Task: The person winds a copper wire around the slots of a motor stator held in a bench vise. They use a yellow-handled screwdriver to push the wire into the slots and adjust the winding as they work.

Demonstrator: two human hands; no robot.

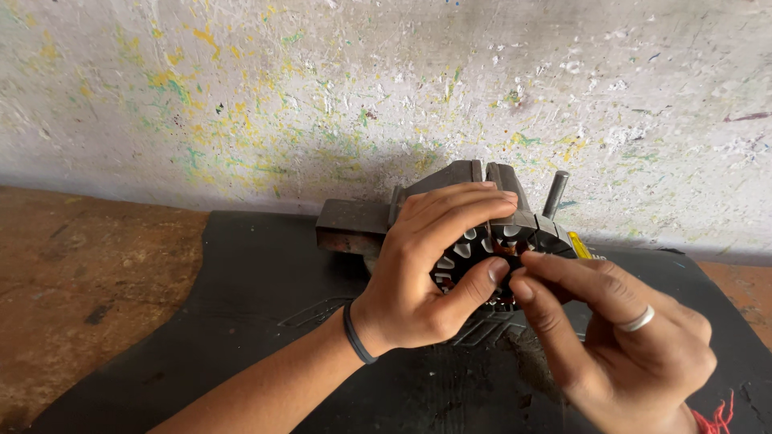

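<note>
Here we see a round toothed metal core (490, 249) clamped in a small vise (450, 197) on the black mat (257, 297) over the bench (80, 273). Our left hand (434, 273) wraps around the core, gripping it; our right hand (619, 321) pinches its fingertips (523, 281) together at the core's teeth.

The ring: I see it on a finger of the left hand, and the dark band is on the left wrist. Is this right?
Not quite. The head view shows the silver ring on a finger of the right hand, not the left. The dark band is indeed on the wrist of the left hand, which grips the toothed stator core.
</note>
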